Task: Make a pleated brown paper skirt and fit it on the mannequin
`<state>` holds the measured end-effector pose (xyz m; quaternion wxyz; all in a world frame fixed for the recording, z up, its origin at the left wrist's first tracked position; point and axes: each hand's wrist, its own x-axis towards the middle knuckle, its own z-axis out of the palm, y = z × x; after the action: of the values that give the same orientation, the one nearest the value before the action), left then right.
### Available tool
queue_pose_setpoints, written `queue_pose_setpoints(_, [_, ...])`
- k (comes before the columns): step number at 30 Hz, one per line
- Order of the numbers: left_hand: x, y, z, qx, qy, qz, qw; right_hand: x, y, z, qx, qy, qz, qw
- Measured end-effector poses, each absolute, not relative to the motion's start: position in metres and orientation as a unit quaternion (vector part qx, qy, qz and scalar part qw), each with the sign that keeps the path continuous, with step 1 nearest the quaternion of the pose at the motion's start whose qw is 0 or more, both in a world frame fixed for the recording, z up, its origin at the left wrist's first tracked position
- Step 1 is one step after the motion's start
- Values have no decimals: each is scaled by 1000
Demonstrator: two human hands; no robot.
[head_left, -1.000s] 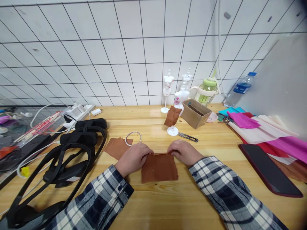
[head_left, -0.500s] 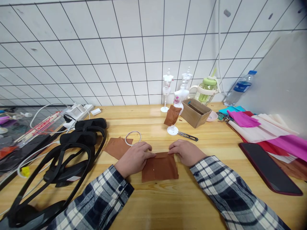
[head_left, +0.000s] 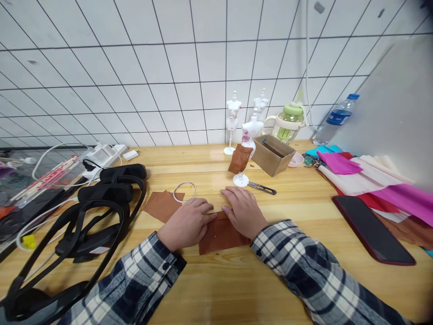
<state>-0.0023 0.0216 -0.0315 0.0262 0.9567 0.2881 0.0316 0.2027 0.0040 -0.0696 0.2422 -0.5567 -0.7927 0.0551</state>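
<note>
A brown cloth piece [head_left: 223, 237] lies flat on the wooden table, its far edge folded over. My left hand [head_left: 189, 222] rests on its left side, with the fingertips at the fold; whether they pinch it is hidden. My right hand [head_left: 244, 211] lies over its upper right part, fingers stretched towards the far left. Left of the hands is a second brown cloth [head_left: 161, 205] with a silver ring [head_left: 184, 192] partly on it. Beyond the hands, brown cloth [head_left: 240, 158] hangs on a small white mannequin [head_left: 251, 131]. Thread snips [head_left: 262, 188] lie beside its base.
Two more mannequins stand by the wall, near a cardboard box [head_left: 274, 158] and a green-lidded jug [head_left: 290, 122]. Black headsets [head_left: 101, 216] and cables fill the left side. At right are a phone [head_left: 372, 229], coloured fabrics [head_left: 372, 176] and a bottle [head_left: 336, 118].
My right hand has moved left from the cloth's upper right corner onto its upper part, fingers now spread flatter. My left hand stays about where it was on the cloth. The view has shifted slightly.
</note>
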Motion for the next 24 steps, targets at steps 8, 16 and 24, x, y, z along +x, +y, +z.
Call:
queue_pose_setpoints(8, [-8, 25, -29, 956, 290, 37, 35, 213, 9, -79, -571, -768, 102, 273])
queue_pose_setpoints(16, [-8, 26, -29, 954, 294, 28, 46, 248, 22, -83, -590, -751, 164, 247])
queue_pose_setpoints(24, [-14, 31, -36, 954, 288, 44, 78, 264, 25, -83, -559, -779, 172, 227])
